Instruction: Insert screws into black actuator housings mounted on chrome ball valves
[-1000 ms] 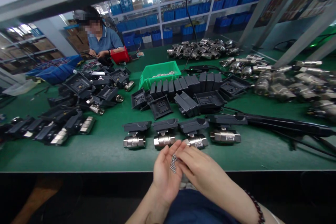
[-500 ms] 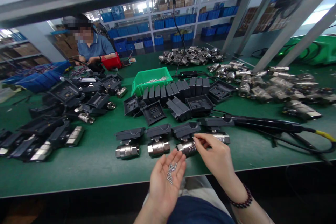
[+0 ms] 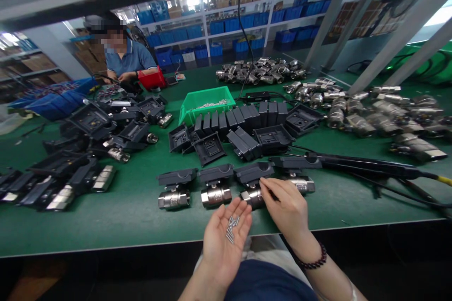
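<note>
My left hand (image 3: 226, 240) lies palm up at the near table edge, cupping several small metal screws (image 3: 231, 228). My right hand (image 3: 284, 204) reaches forward with fingers pinched at the black plastic top of the third valve assembly (image 3: 253, 179); what the fingertips hold is too small to make out. A row of steel valves with black tops (image 3: 215, 184) stands in front of my hands on the green table (image 3: 134, 211).
A green bin (image 3: 206, 102) of screws sits behind a row of black housings (image 3: 243, 124). Finished assemblies (image 3: 70, 169) pile at the left, bare steel valves (image 3: 370, 113) at the right. A long black tool (image 3: 356, 165) lies to the right. Another person works at the far left.
My right hand left my left palm and moved forward to the third valve's black top. My left hand opened flat with the screws. The camera tilted slightly.
</note>
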Demonstrator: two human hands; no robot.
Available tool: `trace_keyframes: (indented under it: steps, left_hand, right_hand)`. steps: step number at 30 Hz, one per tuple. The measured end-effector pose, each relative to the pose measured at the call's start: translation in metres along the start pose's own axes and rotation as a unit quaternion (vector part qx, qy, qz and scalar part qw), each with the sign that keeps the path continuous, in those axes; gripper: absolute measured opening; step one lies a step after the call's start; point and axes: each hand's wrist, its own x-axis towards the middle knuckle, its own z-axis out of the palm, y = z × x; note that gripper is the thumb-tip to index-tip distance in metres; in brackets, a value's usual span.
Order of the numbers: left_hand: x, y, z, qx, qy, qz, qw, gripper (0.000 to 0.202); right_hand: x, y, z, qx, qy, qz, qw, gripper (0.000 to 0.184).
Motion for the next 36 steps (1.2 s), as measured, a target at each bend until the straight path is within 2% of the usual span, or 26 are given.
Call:
trace_keyframes:
  steps: [4,8,11,15,18,21,25,28,32,36]
  left_hand:
    - [0.000,0.000,0.000,0.006,-0.005,0.000,1.000,0.028]
    - [-0.001,0.001,0.001,0.012,-0.013,0.003,1.000,0.029]
    - [-0.003,0.002,0.002,0.017,-0.033,-0.003,0.999,0.033]
    - [-0.006,0.003,0.003,0.031,-0.065,-0.023,0.997,0.037]
    - [-0.007,0.003,0.003,0.032,-0.084,-0.027,0.996,0.039]
    - [-0.007,0.002,0.003,0.034,-0.086,-0.034,0.995,0.038]
    - [-0.005,0.000,0.003,0.036,-0.046,-0.020,0.998,0.030]
    - [-0.003,-0.002,0.001,0.050,-0.025,-0.008,0.998,0.027]
    - [-0.002,-0.003,0.000,0.068,-0.020,-0.008,0.997,0.031]
    - [-0.004,-0.004,0.003,0.073,-0.010,-0.006,0.997,0.034]
  right_hand:
    - [-0.001,-0.001,0.000,-0.003,-0.010,-0.009,1.000,0.011]
    - [0.000,-0.014,-0.012,0.005,-0.027,0.008,1.000,0.014]
    - [0.000,-0.032,-0.024,0.094,-0.109,0.007,0.990,0.012]
    - [-0.002,-0.048,-0.029,0.177,-0.258,0.027,0.949,0.015]
    - [-0.004,-0.049,-0.025,0.191,-0.304,0.069,0.931,0.020]
    - [-0.007,-0.049,-0.022,0.189,-0.318,0.081,0.926,0.017]
    - [-0.007,-0.051,-0.022,0.209,-0.270,0.078,0.937,0.015]
    - [-0.003,-0.041,-0.026,0.205,-0.182,0.097,0.957,0.017]
    - [0.005,-0.007,-0.036,0.045,-0.033,0.110,0.992,0.021]
    - [0.010,0.027,-0.041,-0.035,0.016,0.123,0.992,0.031]
